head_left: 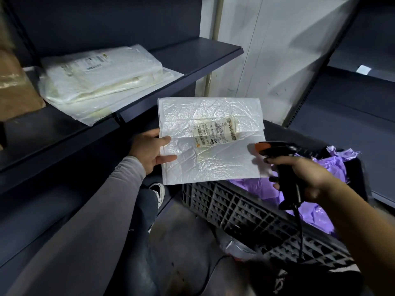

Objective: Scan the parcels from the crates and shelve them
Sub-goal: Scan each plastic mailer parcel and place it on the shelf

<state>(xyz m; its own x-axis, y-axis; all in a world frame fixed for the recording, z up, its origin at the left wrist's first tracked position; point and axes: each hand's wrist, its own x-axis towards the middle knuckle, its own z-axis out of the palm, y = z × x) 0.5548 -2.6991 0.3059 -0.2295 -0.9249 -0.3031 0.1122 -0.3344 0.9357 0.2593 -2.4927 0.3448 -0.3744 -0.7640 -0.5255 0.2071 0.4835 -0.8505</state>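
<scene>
My left hand (150,151) grips the left edge of a flat white plastic parcel (213,165), thumb and a finger on its top face. Its shipping label (215,133) faces up. My right hand (303,178) holds a black barcode scanner (282,159) with an orange tip, pointed at the parcel's right edge. Below the parcel stands a black slatted crate (245,210) with purple bags (320,212) inside. A stack of white parcels (102,80) lies on the dark shelf (192,60) at the upper left.
A brown cardboard box (15,82) stands at the shelf's left end. Lower dark shelves run along the left. Another shelf unit (352,103) stands at the right. The scanner's cable hangs down past the crate. My leg and shoe (158,192) are beside the crate.
</scene>
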